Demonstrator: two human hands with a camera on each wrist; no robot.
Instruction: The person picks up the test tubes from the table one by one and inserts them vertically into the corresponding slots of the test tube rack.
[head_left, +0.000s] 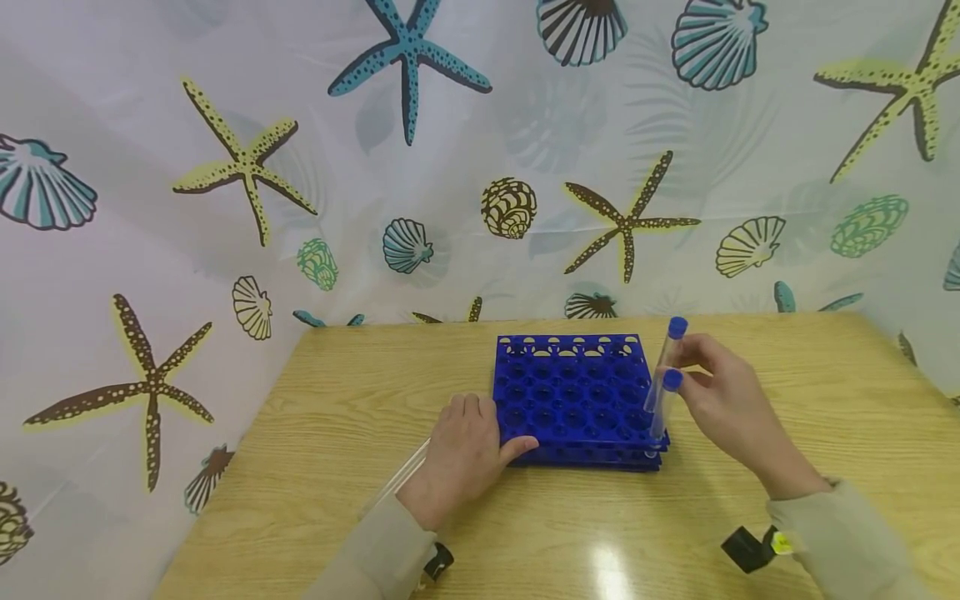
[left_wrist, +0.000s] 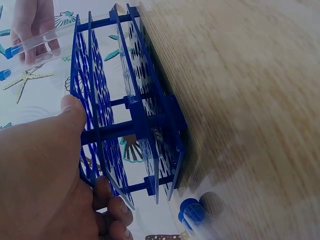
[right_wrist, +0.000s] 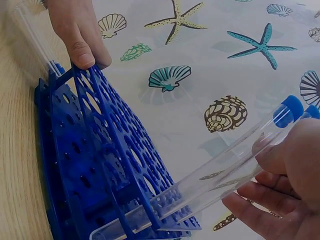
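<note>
Head view: the rear tube (head_left: pixel 657 386), a slim clear cylinder with a blue cap (head_left: pixel 678 327), leans over the right end of the rack (head_left: pixel 577 451), pinched between the thumb and fingers of the person's right grip (head_left: pixel 723 400). Whether its lower end has entered a hole, I cannot tell. It should be very light and rigid, smooth enough to slip or twist between dry fingers, and brittle if it is glass (clear plastic would look much the same here). The upper body, just below the cap, seems the best place to take hold, with a soft pinch; pulling on the cap alone might work it loose. Just in front, the front tube (head_left: pixel 661 415) stands in the rack's front right corner, near those same fingers, and would want equally gentle handling.

The rack itself looks stiff and tiered, probably light for its bulk and so easily nudged. Its ends appear to offer the firmest hold: the left grip (head_left: pixel 461 450) clasps the left one, thumb over the top plate, fingers curled round the side. Left of that, loose tubes (head_left: pixel 405 469) lie on the surface (head_left: pixel 345 367), likely to roll if bumped; their number is hard to make out. Behind everything hangs a cloth (head_left: pixel 450 167) printed with starfish and shells.
</note>
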